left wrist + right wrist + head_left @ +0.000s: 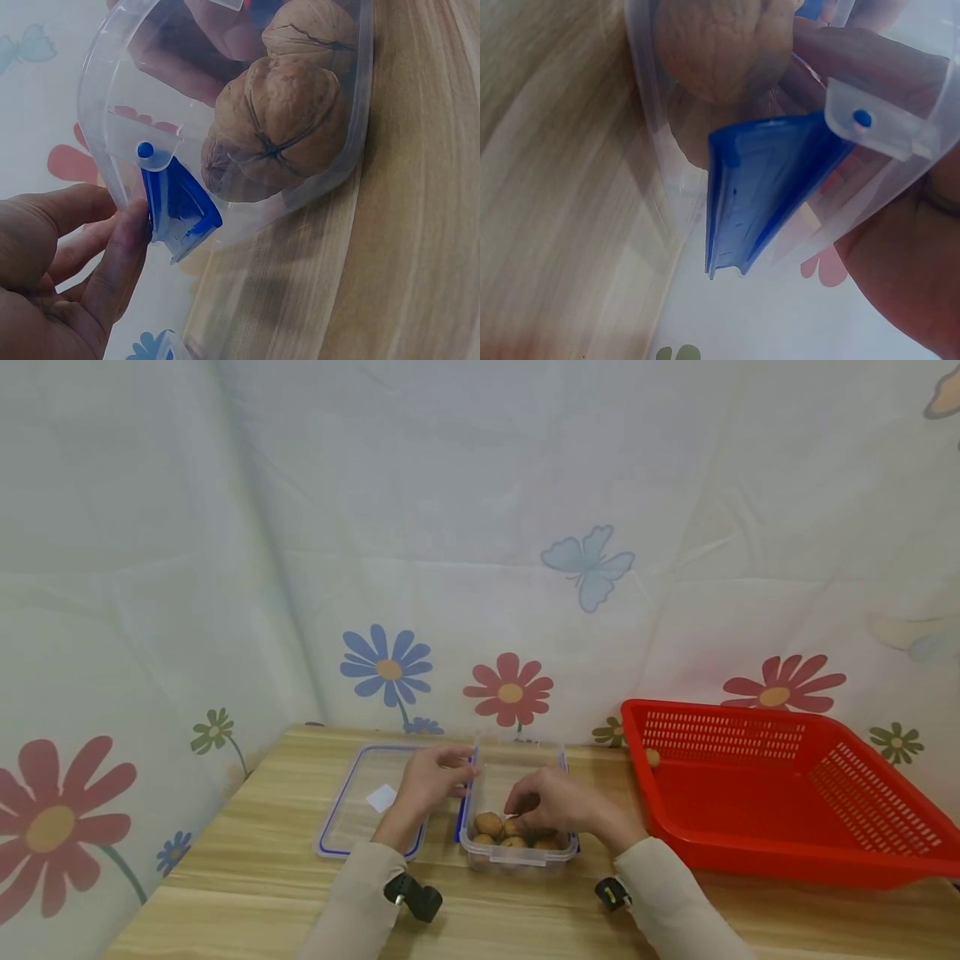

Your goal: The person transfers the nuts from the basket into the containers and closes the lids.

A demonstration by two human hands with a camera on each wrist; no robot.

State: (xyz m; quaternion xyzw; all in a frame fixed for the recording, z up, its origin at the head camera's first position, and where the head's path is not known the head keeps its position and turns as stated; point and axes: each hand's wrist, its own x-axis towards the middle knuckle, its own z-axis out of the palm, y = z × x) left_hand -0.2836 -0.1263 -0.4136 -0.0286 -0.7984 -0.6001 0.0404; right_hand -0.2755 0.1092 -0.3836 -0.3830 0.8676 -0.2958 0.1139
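A clear plastic container [517, 857] with blue side latches stands open on the table, several walnuts [488, 823] gathered at its near end. My left hand [435, 779] holds the container's left rim between thumb and fingers, close to a blue latch [180, 206] that hangs down in the left wrist view. Reaching in over the right side, my right hand [558, 802] has its curled fingers on a walnut [513, 827]. In the right wrist view those fingers show blurred through the wall, beside a large walnut [724, 49], and their tips are partly hidden.
Left of the container lies its clear lid [341, 827] with a blue seal and a white label [382, 797]. A red slotted basket [720, 852] stands at the right, one walnut [652, 757] at its left wall. A flowered cloth [450, 568] hangs behind the table [247, 877].
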